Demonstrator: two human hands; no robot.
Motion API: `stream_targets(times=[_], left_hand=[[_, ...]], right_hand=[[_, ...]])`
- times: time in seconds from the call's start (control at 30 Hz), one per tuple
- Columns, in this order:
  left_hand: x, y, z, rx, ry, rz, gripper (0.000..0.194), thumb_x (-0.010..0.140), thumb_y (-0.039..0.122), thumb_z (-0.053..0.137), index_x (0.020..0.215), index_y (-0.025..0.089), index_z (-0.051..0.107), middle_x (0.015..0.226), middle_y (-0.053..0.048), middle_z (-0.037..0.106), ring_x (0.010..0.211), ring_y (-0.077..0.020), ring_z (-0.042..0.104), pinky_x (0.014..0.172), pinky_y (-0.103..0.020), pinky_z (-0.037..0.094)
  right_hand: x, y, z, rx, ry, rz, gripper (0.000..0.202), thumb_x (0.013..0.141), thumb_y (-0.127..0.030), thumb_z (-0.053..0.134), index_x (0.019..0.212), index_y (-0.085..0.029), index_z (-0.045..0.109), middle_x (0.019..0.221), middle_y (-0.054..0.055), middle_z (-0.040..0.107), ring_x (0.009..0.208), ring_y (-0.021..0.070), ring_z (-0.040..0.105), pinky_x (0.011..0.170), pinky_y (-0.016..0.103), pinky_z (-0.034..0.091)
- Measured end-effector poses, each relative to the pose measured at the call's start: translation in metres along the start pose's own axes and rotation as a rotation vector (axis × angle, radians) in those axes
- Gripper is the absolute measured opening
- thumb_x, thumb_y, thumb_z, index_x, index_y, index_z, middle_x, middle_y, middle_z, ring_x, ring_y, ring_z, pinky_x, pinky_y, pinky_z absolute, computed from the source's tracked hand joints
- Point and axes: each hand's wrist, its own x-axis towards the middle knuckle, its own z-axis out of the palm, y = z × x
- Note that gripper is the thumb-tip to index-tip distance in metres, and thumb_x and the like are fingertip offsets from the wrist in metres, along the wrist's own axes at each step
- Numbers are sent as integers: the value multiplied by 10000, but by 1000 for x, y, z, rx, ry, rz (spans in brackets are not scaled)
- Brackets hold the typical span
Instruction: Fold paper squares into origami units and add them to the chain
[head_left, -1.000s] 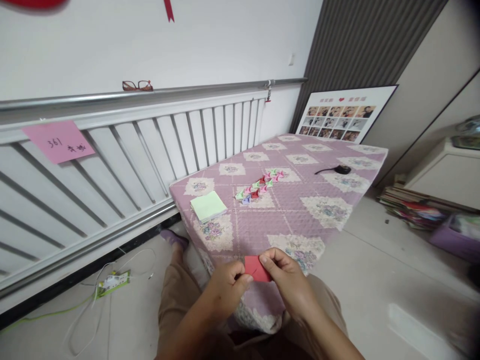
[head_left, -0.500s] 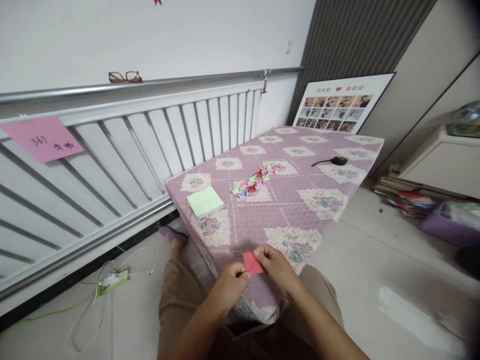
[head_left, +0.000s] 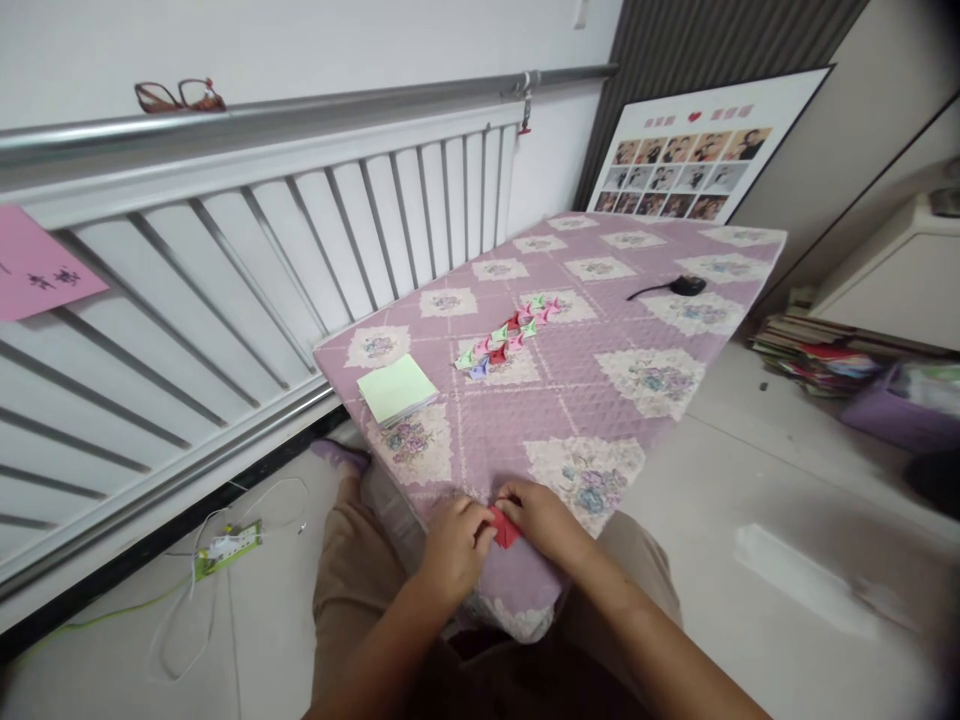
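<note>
A small folded piece of red paper point(head_left: 505, 529) is between my two hands, over the near corner of the table. My left hand point(head_left: 459, 540) pinches its left edge with thumb and fingers. From the right, my right hand point(head_left: 537, 514) grips its upper edge, fingers bent over it. Part of the paper is hidden behind the fingers. Farther up the table, a stack of pale green square paper point(head_left: 397, 388) lies to the left. Two slanting rows of small folded paper pieces point(head_left: 498, 354) in green, pink, red and purple stand near the middle.
A purple floral cloth point(head_left: 540, 400) covers the table. On it lies a black object with a cord point(head_left: 686, 286). A white radiator point(head_left: 300, 250) runs along the left, with glasses point(head_left: 180, 96) on the pipe above. A power strip point(head_left: 229, 545) lies on the floor.
The red paper has gone from a flat rectangle to a smaller, pointed shape. My left hand has turned upward, and its fingers now reach over the paper's edge. The camera view has shifted slightly.
</note>
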Motion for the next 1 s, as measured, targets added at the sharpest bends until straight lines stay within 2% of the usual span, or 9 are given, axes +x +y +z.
stream_targets(times=[0.17,0.3,0.43,0.6,0.77,1.0], left_hand=[[6,5,13,213,-41,18,42,831,237,623,846,217,657,935,-33,601,938,-202,518,850,-337,393],[5,5,15,271,-45,9,66,840,283,631,859,223,652,948,-32,596,949,-212,508,854,-353,385],[5,6,14,276,-76,-4,95,856,304,606,893,225,645,964,-41,596,962,-220,512,857,-358,384],[15,5,5,267,-138,-84,261,832,331,618,1069,225,587,1025,-41,588,973,-217,530,850,-339,400],[27,3,-5,207,-248,-107,201,836,250,587,1036,235,584,1042,-21,588,950,-180,546,830,-289,404],[30,-1,-4,178,-219,-79,121,811,195,593,931,208,580,967,-13,592,896,-165,539,795,-279,398]], right_hand=[[-2,7,2,-222,137,-63,104,808,-186,528,845,-196,624,838,56,613,785,195,548,721,308,379],[-12,19,3,-404,263,-148,107,864,-241,535,818,-191,618,816,59,601,786,204,555,734,319,394],[-27,26,4,-396,286,-186,102,856,-273,577,906,-221,649,915,59,626,884,223,568,804,354,392],[-34,26,5,-418,268,-186,241,833,-268,608,1070,-242,647,1027,69,631,960,243,563,837,382,378],[-32,26,3,-383,250,-169,190,834,-265,601,1017,-253,652,1000,56,628,947,231,563,829,374,364],[-31,27,3,-323,253,-155,23,828,-237,608,806,-230,611,967,35,618,926,211,544,834,360,333]])
